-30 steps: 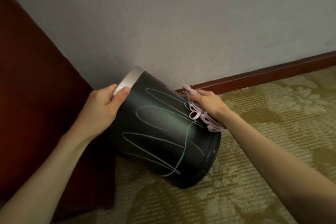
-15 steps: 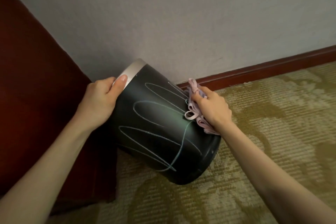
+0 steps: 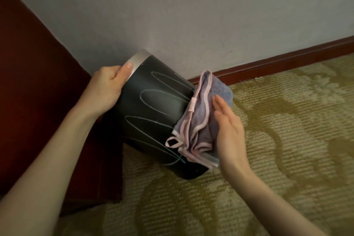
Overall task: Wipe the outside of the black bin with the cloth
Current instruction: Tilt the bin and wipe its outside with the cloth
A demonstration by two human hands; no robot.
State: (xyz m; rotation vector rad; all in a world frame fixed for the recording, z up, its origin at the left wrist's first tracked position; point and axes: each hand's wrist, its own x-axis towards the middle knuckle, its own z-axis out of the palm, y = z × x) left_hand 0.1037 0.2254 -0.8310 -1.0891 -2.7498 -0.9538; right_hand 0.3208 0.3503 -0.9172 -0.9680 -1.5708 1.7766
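The black bin [image 3: 151,115] is tilted on the carpet, its silver rim up and left, its base down and right. Pale looping chalk-like scribbles cover its side. My left hand [image 3: 107,88] grips the rim, thumb on the silver band. A folded lilac cloth [image 3: 201,120] with pink edging lies against the bin's right side, near the base. My right hand [image 3: 228,132] presses flat on the cloth's right part, fingers extended and pointing up.
A grey wall [image 3: 191,15] with a dark red skirting board [image 3: 277,63] stands right behind the bin. Dark red wooden furniture [image 3: 38,101] fills the left side, touching the bin's left. Patterned olive carpet [image 3: 287,140] spreads to the right and front.
The cloth has unfolded and spread wider over the bin's right side. My right hand went from clutching it to lying flat on it, lower and further right. The left hand stays on the rim.
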